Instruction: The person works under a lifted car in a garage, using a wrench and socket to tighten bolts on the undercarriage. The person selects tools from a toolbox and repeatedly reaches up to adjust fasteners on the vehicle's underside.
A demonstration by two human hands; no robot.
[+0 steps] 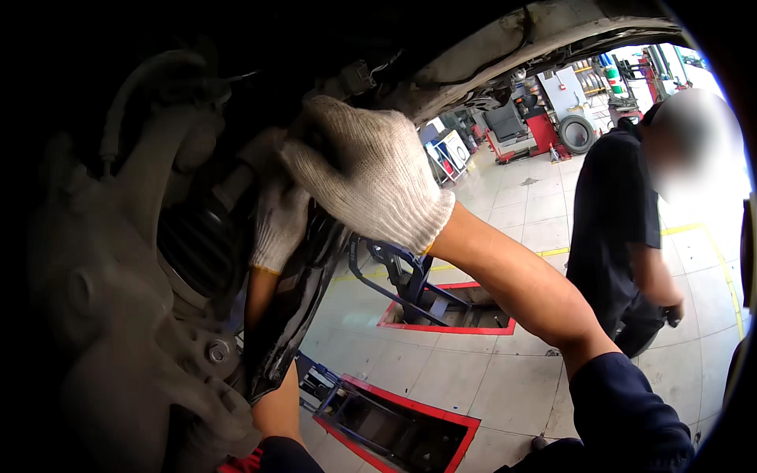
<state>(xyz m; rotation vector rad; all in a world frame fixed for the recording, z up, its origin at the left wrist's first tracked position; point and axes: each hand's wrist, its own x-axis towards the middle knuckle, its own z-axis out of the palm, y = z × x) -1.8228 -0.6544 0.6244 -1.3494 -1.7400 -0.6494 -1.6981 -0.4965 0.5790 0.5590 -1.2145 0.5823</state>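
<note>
My right hand (374, 169), in a white knitted glove, is raised under the vehicle body with its fingers curled inward. Shadow hides what they close on. Behind and lower is my left hand (280, 221), gloved the same way, reaching up past a long black part (296, 319) that crosses my left forearm. Its fingers fade into the dark, so their grip is unclear. Left of the hands are a ribbed black rubber boot (197, 236) and a large grey cast suspension part (118, 268). A bolt head (218, 351) shows low on that side.
The pale underbody edge (505, 39) runs overhead. Red-framed floor pits (449, 327) with blue lift parts (394, 268) lie below. A person in dark clothes (611, 221) stands at the right. Farther back are a tire (576, 134) and a red cabinet (541, 132).
</note>
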